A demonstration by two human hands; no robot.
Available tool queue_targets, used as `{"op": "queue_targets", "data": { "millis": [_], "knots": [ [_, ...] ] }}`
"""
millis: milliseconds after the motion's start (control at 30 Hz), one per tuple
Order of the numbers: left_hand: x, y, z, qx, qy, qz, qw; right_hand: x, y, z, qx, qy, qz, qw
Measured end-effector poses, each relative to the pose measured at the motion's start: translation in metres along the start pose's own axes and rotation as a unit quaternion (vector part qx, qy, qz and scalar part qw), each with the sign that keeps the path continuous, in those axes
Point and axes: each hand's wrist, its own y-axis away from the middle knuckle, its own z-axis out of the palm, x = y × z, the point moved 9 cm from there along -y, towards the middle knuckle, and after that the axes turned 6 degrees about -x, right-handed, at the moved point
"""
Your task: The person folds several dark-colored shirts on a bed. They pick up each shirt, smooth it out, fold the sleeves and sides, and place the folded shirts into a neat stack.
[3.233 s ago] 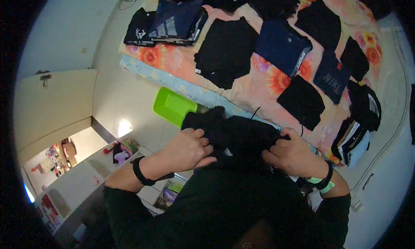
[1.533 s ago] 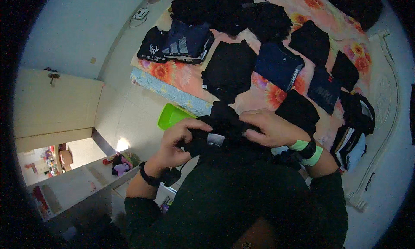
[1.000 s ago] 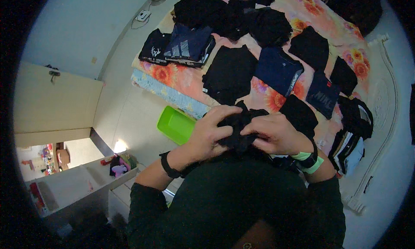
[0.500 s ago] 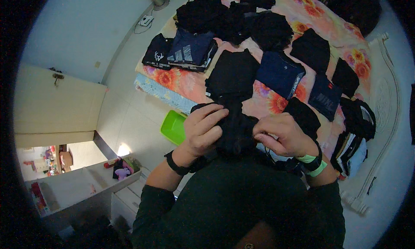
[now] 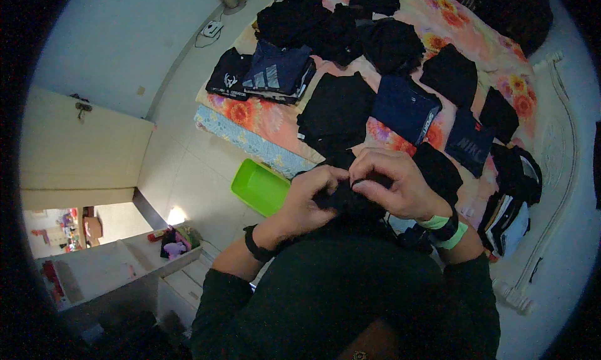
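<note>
A black garment (image 5: 354, 205) hangs bunched between my hands close to my chest; its exact kind cannot be made out against the dark cloth around it. My left hand (image 5: 313, 194) pinches it with curled fingers. My right hand (image 5: 393, 180) grips its upper part, thumb and fingers bent round a fold. The fingertips of both hands nearly meet. Just beyond them, a folded black garment (image 5: 338, 110) lies on the bed, with a folded navy shirt (image 5: 405, 106) to its right.
A flowered bedspread (image 5: 241, 113) carries dark clothing piles (image 5: 291, 19), stacked folded shirts (image 5: 275, 69) and a dark blue garment (image 5: 469, 141). A green basin (image 5: 260, 188) stands on the floor at left. The white bed frame (image 5: 554, 172) runs along the right; a door (image 5: 84, 150) stands left.
My right hand has moved left and up, and my left hand slightly right and down, bringing them together. The black garment is more bunched between them.
</note>
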Motion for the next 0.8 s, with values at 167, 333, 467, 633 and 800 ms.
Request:
{"op": "queue_targets", "data": {
  "millis": [167,333,467,633,800],
  "knots": [
    [-0.016,0.008,0.005,-0.041,0.146,-0.019,0.988,0.045,0.009,0.013,0.044,-0.308,0.143,0.94],
    [-0.024,0.007,0.007,-0.094,0.204,0.018,0.974,0.049,0.006,0.024,0.019,-0.338,0.13,0.932],
    [-0.025,0.006,0.008,-0.095,0.207,0.005,0.974,0.057,0.007,0.027,0.025,-0.38,0.153,0.912],
    [-0.021,0.005,0.006,-0.068,0.19,0.002,0.979,0.058,0.007,0.022,0.019,-0.355,0.16,0.921],
    [-0.018,0.005,0.004,-0.063,0.162,0.035,0.984,0.055,0.007,0.011,0.043,-0.315,0.146,0.937]
  ]
}}
